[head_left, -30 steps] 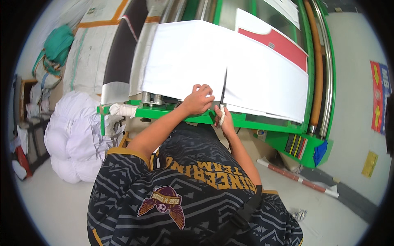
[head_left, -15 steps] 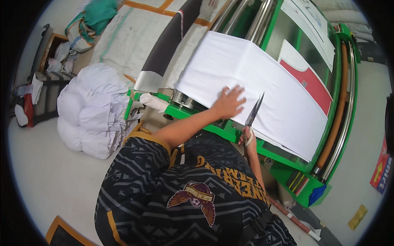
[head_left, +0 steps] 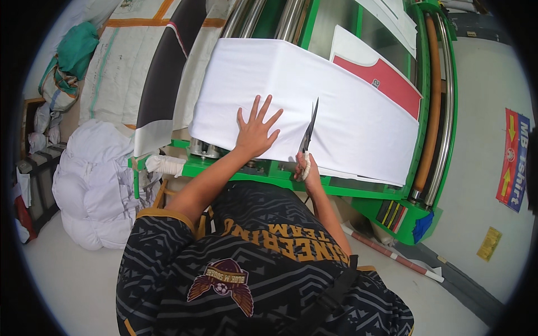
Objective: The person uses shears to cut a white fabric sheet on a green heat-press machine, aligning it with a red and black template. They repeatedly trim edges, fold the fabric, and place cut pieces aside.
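Two bare hands I watch from my distant place, both at the near side of a white cloth (head_left: pixel 347 123), which is spread on the green machine (head_left: pixel 224 172). The left hand (head_left: pixel 256 133) is flat over the left part of the cloth, its fingers wide apart, and a broad stretch of cloth lies between their tips and the far edge. The right hand (head_left: pixel 310 171) is at the near edge, fingers closed around the wrapped handle of the scissors (head_left: pixel 309 133). The blades point to the far side; from here I cannot tell well if they touch the cloth. Between left thumb and blades I see a fair gap. A red and white panel (head_left: pixel 386 81) lies along the cloth's far right edge.
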Available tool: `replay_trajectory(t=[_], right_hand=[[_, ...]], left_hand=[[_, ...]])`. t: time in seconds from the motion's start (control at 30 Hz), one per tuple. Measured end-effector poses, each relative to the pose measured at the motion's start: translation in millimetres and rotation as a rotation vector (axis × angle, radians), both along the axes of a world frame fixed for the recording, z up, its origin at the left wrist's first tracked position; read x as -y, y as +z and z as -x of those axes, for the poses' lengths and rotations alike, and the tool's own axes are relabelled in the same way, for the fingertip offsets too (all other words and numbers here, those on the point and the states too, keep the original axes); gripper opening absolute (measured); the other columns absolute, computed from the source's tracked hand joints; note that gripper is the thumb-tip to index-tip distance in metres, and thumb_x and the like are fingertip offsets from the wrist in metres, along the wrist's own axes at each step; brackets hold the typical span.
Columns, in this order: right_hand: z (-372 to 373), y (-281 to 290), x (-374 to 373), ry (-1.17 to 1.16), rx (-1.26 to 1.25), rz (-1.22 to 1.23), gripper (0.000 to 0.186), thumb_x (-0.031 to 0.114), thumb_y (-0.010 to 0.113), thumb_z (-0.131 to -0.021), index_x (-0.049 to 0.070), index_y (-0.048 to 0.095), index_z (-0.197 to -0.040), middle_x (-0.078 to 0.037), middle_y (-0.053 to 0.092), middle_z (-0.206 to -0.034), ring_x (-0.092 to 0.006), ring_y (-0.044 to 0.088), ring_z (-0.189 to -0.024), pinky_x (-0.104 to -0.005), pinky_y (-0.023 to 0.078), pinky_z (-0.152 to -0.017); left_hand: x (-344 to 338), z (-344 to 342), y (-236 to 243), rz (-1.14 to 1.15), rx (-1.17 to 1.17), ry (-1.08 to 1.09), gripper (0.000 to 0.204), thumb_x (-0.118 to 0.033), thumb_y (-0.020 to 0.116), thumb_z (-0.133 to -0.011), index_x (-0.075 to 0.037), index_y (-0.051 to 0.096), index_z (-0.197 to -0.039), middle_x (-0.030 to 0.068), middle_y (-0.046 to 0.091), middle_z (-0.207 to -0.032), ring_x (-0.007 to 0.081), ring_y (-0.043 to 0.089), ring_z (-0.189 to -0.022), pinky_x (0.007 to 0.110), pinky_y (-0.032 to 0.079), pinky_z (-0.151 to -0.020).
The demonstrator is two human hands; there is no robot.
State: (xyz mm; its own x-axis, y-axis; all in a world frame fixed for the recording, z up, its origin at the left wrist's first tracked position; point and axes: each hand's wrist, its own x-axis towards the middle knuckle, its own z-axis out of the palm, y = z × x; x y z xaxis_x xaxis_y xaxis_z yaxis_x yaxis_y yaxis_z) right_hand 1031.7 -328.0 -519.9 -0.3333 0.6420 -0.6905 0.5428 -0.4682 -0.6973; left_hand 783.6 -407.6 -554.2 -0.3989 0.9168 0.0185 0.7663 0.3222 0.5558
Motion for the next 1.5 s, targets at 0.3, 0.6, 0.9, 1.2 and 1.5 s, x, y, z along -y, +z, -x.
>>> replay_trajectory(t=[0.3, 0.6, 0.9, 1.2, 1.5], right_hand=[[3.0, 3.5, -1.5, -0.009, 0.026, 0.005, 0.042, 0.047, 0.081, -0.105, 0.009, 0.064, -0.113, 0.004, 0.053, -0.078, -0.0089, 0.052, -0.060, -0.0281, 0.044, -0.050], [5.1, 15.2, -23.1, 0.043, -0.041, 0.055, 0.050, 0.056, 0.066, -0.112, 0.008, 0.061, -0.121, 0.003, 0.049, -0.074, -0.0110, 0.052, -0.062, -0.0307, 0.047, -0.059], [49.4, 16.6, -61.6, 0.043, 0.053, -0.016, 0.050, 0.057, 0.068, -0.111, 0.008, 0.063, -0.117, 0.004, 0.048, -0.072, -0.0105, 0.051, -0.061, -0.0302, 0.046, -0.057], [43.5, 17.2, -67.5, 0.106, 0.071, -0.050, 0.049, 0.056, 0.073, -0.108, 0.008, 0.063, -0.112, 0.005, 0.047, -0.071, -0.0092, 0.051, -0.059, -0.0297, 0.045, -0.053], [76.4, 18.3, -115.5, 0.066, 0.013, 0.021, 0.050, 0.060, 0.062, -0.113, 0.010, 0.060, -0.113, 0.001, 0.053, -0.077, -0.0127, 0.054, -0.062, -0.0309, 0.046, -0.056]], left_hand=[[-0.9, 4.7, -1.5, -0.020, 0.038, -0.004, 0.066, -0.041, 0.068, -0.105, -0.034, 0.053, -0.168, 0.0070, 0.014, -0.190, 0.0370, 0.005, -0.175, 0.085, 0.016, -0.122], [-0.9, 9.0, 2.4, -0.010, 0.079, -0.009, 0.066, -0.037, 0.067, -0.106, -0.031, 0.051, -0.170, 0.0081, 0.015, -0.190, 0.0376, 0.006, -0.175, 0.083, 0.013, -0.123], [-0.4, 10.6, 1.6, -0.010, 0.070, -0.010, 0.067, -0.037, 0.067, -0.105, -0.032, 0.051, -0.170, 0.0076, 0.015, -0.190, 0.0369, 0.007, -0.175, 0.083, 0.016, -0.122], [-1.1, 11.4, 2.5, -0.012, 0.100, -0.013, 0.065, -0.034, 0.067, -0.105, -0.027, 0.053, -0.168, 0.0086, 0.017, -0.189, 0.0378, 0.007, -0.175, 0.081, 0.014, -0.124], [-3.0, 12.8, 3.2, -0.004, 0.100, -0.022, 0.067, -0.034, 0.068, -0.104, -0.028, 0.052, -0.169, 0.0089, 0.016, -0.189, 0.0381, 0.007, -0.175, 0.081, 0.013, -0.124]])
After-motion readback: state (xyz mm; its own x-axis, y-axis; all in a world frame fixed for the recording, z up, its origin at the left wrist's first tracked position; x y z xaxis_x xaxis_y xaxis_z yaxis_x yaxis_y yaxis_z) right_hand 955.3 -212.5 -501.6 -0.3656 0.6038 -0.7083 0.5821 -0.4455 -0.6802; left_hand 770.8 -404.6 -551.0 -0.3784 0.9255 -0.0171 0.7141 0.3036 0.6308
